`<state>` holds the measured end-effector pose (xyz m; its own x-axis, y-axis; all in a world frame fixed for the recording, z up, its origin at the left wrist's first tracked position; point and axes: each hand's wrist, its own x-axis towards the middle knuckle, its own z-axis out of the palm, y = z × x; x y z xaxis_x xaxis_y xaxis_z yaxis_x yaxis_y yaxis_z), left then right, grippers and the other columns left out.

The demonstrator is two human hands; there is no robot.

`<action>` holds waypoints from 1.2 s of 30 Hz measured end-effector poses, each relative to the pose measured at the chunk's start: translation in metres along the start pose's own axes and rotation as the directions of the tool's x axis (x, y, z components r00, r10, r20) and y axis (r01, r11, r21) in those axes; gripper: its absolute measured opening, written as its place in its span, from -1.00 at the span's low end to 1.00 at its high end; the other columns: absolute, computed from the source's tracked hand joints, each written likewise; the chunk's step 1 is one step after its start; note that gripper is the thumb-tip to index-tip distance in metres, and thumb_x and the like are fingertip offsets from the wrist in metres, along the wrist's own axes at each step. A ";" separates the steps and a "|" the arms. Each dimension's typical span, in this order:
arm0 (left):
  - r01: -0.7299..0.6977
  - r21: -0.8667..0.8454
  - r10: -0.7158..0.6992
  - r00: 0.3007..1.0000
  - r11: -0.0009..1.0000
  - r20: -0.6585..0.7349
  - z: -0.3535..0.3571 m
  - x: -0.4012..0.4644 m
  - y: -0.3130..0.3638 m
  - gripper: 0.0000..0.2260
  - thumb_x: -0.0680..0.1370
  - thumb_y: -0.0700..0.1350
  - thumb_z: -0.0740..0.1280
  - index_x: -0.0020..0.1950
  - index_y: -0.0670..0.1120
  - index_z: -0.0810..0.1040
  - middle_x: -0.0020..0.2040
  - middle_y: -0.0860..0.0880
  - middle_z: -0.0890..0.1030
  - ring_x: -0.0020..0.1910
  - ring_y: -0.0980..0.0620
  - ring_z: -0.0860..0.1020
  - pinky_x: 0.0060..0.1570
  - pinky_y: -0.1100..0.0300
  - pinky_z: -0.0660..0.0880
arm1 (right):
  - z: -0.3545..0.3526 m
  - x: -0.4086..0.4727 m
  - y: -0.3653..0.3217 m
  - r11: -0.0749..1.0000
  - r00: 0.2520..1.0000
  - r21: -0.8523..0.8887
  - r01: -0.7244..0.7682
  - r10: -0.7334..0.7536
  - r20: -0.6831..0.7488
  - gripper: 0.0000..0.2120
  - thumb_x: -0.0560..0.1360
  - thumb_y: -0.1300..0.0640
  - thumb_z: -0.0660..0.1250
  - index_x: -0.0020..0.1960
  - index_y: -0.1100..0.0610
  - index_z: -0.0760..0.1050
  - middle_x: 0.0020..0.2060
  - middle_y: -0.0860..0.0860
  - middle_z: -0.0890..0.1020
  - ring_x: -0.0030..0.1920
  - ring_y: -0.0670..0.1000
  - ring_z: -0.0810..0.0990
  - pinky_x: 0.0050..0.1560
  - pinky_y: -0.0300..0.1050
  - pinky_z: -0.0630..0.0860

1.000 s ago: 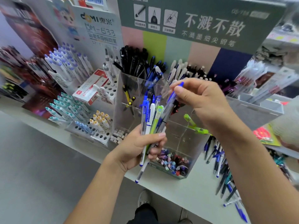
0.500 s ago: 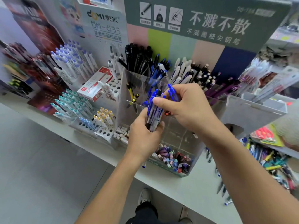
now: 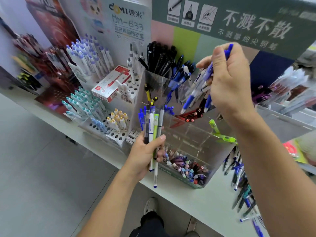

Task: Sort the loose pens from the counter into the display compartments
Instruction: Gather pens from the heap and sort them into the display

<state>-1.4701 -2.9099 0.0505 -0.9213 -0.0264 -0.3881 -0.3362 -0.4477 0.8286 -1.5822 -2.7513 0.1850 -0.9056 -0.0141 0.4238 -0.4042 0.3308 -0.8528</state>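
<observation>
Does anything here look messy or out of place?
Yes. A heap of loose pens lies scattered on the counter at right, crossing at all angles. A lime-green pen lies tilted in the clear acrylic compartment, unlike the upright rows elsewhere.

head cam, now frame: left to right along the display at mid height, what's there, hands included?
teal-capped pens → red-and-white pen box → yellow-capped pens → left hand gripping a pen bundle → right hand holding blue pens → loose pens on the counter
</observation>
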 end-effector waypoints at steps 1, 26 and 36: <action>0.008 -0.028 -0.008 1.000 1.000 0.004 -0.006 0.000 0.001 -0.85 0.59 -0.26 0.36 0.11 -0.11 0.46 -0.29 -0.07 0.43 -0.49 0.08 0.39 -0.53 0.27 0.33 | 0.006 0.002 0.001 1.000 1.000 -0.013 0.015 -0.015 -0.017 -0.81 0.71 0.06 0.07 -0.07 0.00 0.34 -0.20 -0.02 0.66 -0.24 -0.07 0.57 -0.09 -0.02 0.50; 0.093 -0.074 -0.085 0.991 0.993 0.103 -0.031 0.003 0.014 -0.72 0.46 -0.16 0.44 0.10 -0.12 0.44 -0.28 -0.06 0.45 -0.44 0.05 0.36 -0.52 0.28 0.36 | 0.108 0.000 0.044 0.990 0.990 -0.040 0.133 -0.131 0.057 -0.84 0.72 0.21 0.07 0.01 0.21 0.35 -0.32 0.05 0.54 -0.38 -0.23 0.46 -0.29 -0.40 0.31; 0.080 -0.068 -0.074 0.994 0.994 0.078 -0.032 0.003 0.015 -0.71 0.43 -0.14 0.46 0.10 -0.09 0.49 -0.27 -0.07 0.47 -0.43 0.04 0.37 -0.52 0.28 0.37 | 0.073 -0.001 0.042 0.989 0.984 0.072 0.127 -0.116 -0.137 -0.85 0.71 0.24 0.03 0.00 0.12 0.31 -0.24 0.03 0.57 -0.28 -0.07 0.62 -0.16 -0.06 0.59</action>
<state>-1.4719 -2.9454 0.0485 -0.9061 0.0768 -0.4160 -0.3946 -0.5081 0.7656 -1.6074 -2.8065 0.1267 -0.8262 0.0774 0.5581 -0.5242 0.2577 -0.8117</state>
